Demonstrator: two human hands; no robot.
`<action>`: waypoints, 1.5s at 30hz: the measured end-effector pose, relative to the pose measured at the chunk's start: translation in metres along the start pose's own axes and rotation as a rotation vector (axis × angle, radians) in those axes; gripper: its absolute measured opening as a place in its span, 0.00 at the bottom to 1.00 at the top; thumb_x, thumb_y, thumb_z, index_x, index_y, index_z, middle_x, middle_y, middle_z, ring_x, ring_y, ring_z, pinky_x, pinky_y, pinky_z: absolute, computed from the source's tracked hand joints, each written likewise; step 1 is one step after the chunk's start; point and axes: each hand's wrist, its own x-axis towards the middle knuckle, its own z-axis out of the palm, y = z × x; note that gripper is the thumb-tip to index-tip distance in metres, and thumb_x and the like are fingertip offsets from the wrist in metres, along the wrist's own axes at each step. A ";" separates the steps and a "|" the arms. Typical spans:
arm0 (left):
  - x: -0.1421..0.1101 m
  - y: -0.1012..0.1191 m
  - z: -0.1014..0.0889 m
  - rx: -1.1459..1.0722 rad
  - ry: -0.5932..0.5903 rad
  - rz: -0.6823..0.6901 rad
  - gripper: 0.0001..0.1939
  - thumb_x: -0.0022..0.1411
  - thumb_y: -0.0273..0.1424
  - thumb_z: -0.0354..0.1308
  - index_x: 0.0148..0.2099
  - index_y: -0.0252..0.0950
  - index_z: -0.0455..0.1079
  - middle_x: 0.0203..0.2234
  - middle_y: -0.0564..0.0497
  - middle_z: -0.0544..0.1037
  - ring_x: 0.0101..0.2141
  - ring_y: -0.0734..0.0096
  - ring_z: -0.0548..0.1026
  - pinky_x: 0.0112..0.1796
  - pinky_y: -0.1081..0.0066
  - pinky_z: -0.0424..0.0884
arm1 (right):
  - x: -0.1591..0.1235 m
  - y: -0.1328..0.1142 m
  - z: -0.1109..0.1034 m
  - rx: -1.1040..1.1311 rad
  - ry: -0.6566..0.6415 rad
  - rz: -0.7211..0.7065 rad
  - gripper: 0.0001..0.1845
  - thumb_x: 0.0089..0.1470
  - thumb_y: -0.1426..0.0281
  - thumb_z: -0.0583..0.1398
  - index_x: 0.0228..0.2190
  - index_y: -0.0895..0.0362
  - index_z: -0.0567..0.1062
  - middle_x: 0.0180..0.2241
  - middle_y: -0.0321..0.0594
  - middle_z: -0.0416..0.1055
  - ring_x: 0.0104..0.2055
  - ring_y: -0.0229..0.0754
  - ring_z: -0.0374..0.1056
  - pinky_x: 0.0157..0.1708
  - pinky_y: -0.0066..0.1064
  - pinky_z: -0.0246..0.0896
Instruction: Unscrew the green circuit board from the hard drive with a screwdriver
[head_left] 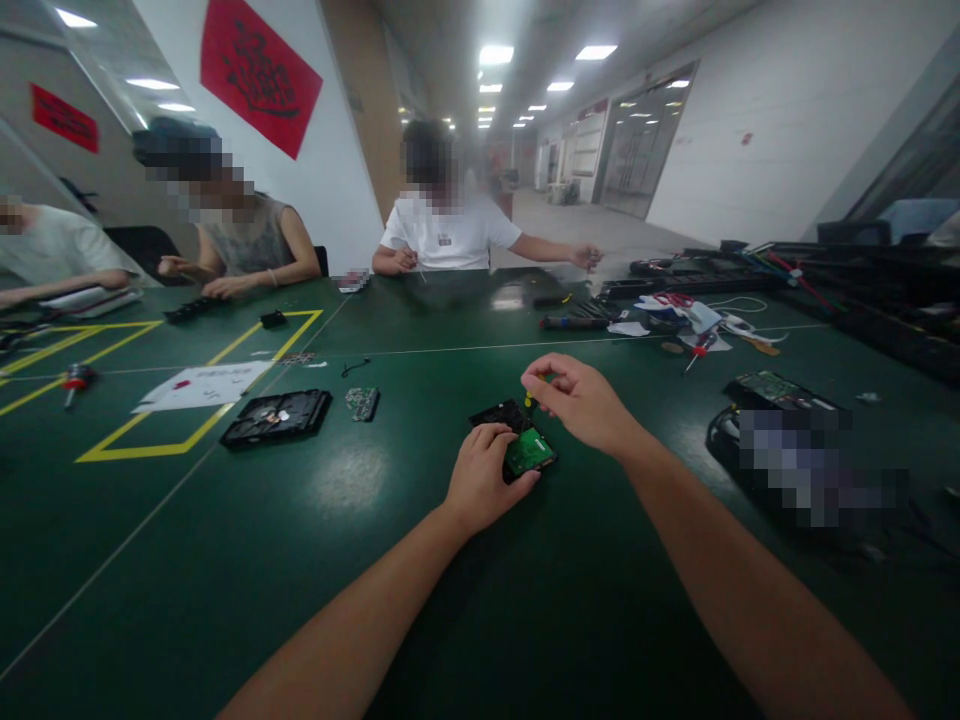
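Observation:
A hard drive (pixel 531 452) with a green circuit board facing up lies on the table in front of me. My left hand (pixel 486 478) grips its left and near sides, the fingers across the top and the thumb along the near edge. Above the drive's far right part, my right hand (pixel 574 395) pinches a small screwdriver (pixel 529 397) with yellow on its handle. The screwdriver points down at the drive; its tip is too small to make out. My fingers cover part of the handle and of the drive's black casing.
At left lie a black drive casing (pixel 276 418), a loose circuit board (pixel 363 403), a paper sheet (pixel 206 385) and a red screwdriver (pixel 76 380). Tools and cables (pixel 697 315) pile at the far right, near another board (pixel 784 390). Several people sit across the table.

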 end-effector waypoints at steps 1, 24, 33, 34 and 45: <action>0.000 0.000 0.000 -0.002 0.001 0.000 0.27 0.58 0.43 0.70 0.56 0.39 0.72 0.54 0.43 0.74 0.56 0.50 0.72 0.58 0.49 0.71 | 0.000 0.000 0.000 -0.020 0.004 -0.008 0.12 0.64 0.58 0.61 0.40 0.52 0.77 0.34 0.38 0.76 0.30 0.39 0.70 0.30 0.32 0.66; 0.000 0.001 -0.001 -0.016 0.001 -0.001 0.26 0.58 0.43 0.70 0.56 0.41 0.72 0.53 0.44 0.75 0.56 0.49 0.72 0.58 0.48 0.71 | -0.003 0.000 0.002 -0.059 0.067 0.026 0.17 0.56 0.54 0.68 0.37 0.53 0.74 0.31 0.37 0.75 0.29 0.41 0.69 0.27 0.32 0.62; 0.000 0.000 0.000 -0.015 0.004 0.005 0.27 0.58 0.43 0.70 0.56 0.41 0.72 0.54 0.44 0.75 0.56 0.49 0.72 0.58 0.49 0.71 | -0.001 -0.001 0.004 0.082 0.007 0.049 0.11 0.64 0.64 0.59 0.47 0.53 0.74 0.42 0.41 0.76 0.27 0.37 0.71 0.26 0.32 0.66; 0.000 0.000 0.000 -0.014 0.004 0.004 0.27 0.58 0.43 0.70 0.56 0.41 0.72 0.54 0.44 0.75 0.56 0.49 0.72 0.58 0.48 0.71 | -0.001 0.000 0.004 0.082 0.011 0.036 0.11 0.64 0.63 0.60 0.46 0.53 0.74 0.43 0.41 0.76 0.28 0.37 0.71 0.27 0.32 0.66; 0.001 0.002 -0.001 -0.018 -0.005 -0.014 0.27 0.58 0.43 0.70 0.56 0.41 0.72 0.54 0.44 0.74 0.57 0.49 0.72 0.59 0.48 0.70 | -0.003 -0.003 -0.002 0.004 -0.047 0.001 0.12 0.65 0.61 0.60 0.46 0.53 0.75 0.42 0.41 0.76 0.26 0.36 0.70 0.26 0.31 0.63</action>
